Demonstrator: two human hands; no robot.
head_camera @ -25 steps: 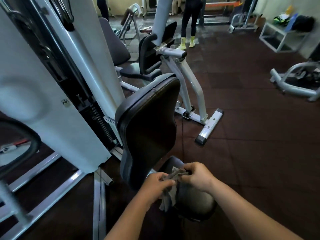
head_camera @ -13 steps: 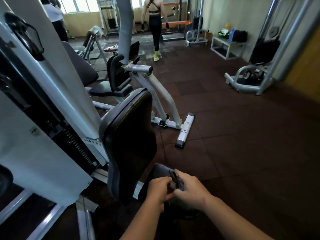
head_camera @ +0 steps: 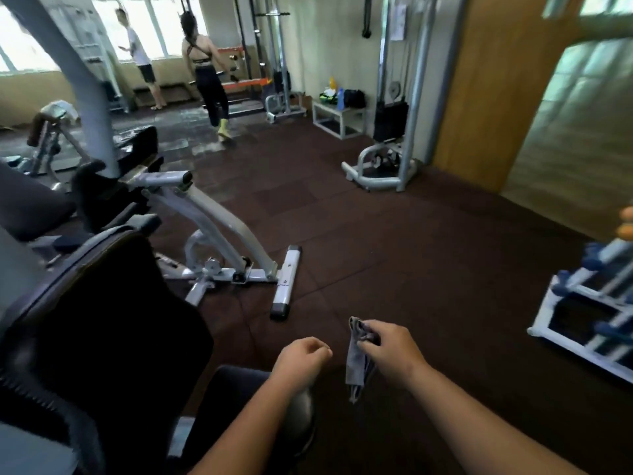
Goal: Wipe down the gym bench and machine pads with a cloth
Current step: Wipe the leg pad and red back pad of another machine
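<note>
- Back pad (head_camera: 113, 320), black and upright, fills the lower left; we take it as our landmark.
- Seat pad (head_camera: 236, 385) lies just right of the back pad's foot, partly under our left forearm.
- Left grip (head_camera: 301, 365), right of the back pad and above the seat pad, is curled into a fist with nothing in it.
- Cloth (head_camera: 356, 366), grey and bunched, hangs further right of the back pad, over the floor (head_camera: 411, 252), touching no pad.
- Right grip (head_camera: 394, 351) pinches the cloth's top between thumb and fingers.
- We judge this to be a gap between surfaces: no wiping is under way.
- The next move calls for choosing a pad, spreading the cloth flatter, and bringing it into firm contact.
</note>
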